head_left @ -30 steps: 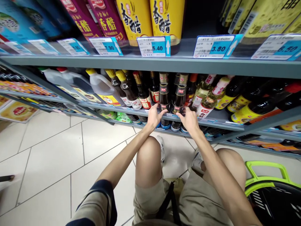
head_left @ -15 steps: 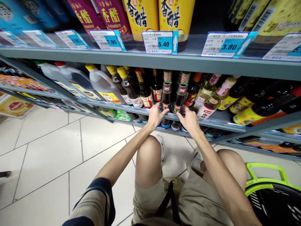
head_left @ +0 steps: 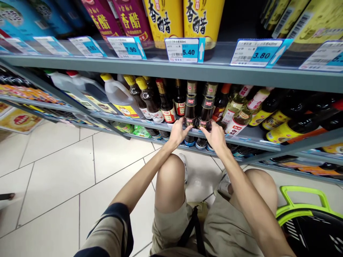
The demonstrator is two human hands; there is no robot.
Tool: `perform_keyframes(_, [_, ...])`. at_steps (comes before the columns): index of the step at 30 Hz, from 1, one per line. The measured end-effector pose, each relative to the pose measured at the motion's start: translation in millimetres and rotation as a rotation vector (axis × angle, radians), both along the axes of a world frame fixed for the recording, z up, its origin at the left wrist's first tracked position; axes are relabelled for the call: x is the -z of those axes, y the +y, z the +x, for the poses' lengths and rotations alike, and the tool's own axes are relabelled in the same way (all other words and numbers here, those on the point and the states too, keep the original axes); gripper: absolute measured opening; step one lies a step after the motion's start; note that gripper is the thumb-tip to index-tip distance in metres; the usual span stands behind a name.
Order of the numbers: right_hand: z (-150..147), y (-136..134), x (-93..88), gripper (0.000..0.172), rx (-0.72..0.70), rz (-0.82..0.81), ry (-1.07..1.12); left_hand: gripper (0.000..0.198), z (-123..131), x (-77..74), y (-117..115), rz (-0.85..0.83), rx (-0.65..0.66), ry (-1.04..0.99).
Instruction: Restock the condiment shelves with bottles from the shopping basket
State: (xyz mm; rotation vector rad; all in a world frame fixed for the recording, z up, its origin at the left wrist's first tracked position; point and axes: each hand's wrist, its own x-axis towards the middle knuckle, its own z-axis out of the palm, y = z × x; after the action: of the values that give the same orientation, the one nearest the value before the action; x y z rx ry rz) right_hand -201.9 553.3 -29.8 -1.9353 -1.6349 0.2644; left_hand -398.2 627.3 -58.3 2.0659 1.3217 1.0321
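Two dark glass sauce bottles (head_left: 190, 107) with red-and-gold labels stand side by side on a grey store shelf (head_left: 235, 137). My left hand (head_left: 177, 134) is at the shelf lip, its spread fingertips against the base of the left bottle. My right hand (head_left: 215, 137) mirrors it, with fingers apart at the base of the neighbouring bottle (head_left: 206, 110). Neither bottle looks lifted, and I cannot see a firm grip. Tightly packed bottles, including pale oil bottles (head_left: 239, 110) and plastic jugs (head_left: 120, 96), line the same shelf.
Price tags (head_left: 184, 50) run along the shelf above, under yellow and maroon vinegar packs (head_left: 163, 18). More bottles (head_left: 190, 141) stand on the shelf below. White floor tiles (head_left: 53, 182) lie to the left, and a lime-green basket (head_left: 302, 210) sits at lower right by my knees.
The view has drifted slightly, so the shelf sits a little further right and higher. Both hands remain at the bottle bases, and the bottles have not visibly moved.
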Motion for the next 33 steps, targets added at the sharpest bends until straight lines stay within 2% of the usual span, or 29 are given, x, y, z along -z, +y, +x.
perform_keyframes(6, [-1.7,-0.4,0.8,0.054,0.008,-0.031,-0.040,0.042,-2.7,-0.7,1.2,0.015,0.009,0.035])
perform_keyframes(12, [-5.2,-6.8,-0.1,0.054,0.023,-0.051,-0.062,0.042,-2.9,5.0,1.0,0.069,0.023,0.041])
perform_keyframes(15, [-7.6,-12.0,0.0,0.060,0.029,-0.024,-0.055,0.050,-5.1,5.9,-1.7,0.098,0.047,0.044])
perform_keyframes(19, [-10.5,-18.0,-2.0,0.067,0.080,0.107,-0.015,0.067,-13.2,-1.1,-10.6,0.193,0.024,0.060])
perform_keyframes(21, [-11.2,-24.8,-5.7,0.061,0.085,0.223,0.015,0.058,-18.3,-9.1,-18.5,0.268,-0.040,0.065])
perform_keyframes(23, [-11.8,-40.8,-11.2,0.053,0.055,0.331,0.075,0.040,-22.5,-17.9,-27.5,0.254,-0.078,0.118])
perform_keyframes(25, [-13.2,-71.7,-16.7,0.044,0.024,0.397,0.170,0.030,-24.2,-24.3,-35.1,0.124,0.039,0.279])
perform_keyframes(28, [-15.4,-149.7,-19.0,0.031,0.053,0.406,0.338,0.033,-21.2,-25.7,-39.4,-0.062,0.391,0.503])
perform_keyframes(30, [-10.7,-216.4,-14.7,0.026,0.151,0.386,0.384,0.033,-17.5,-22.9,-37.8,-0.124,0.528,0.539])
perform_keyframes(33, [15.3,-317.3,-5.5,0.021,0.449,0.429,0.314,0.036,-16.6,-16.4,-34.7,-0.227,0.636,0.578])
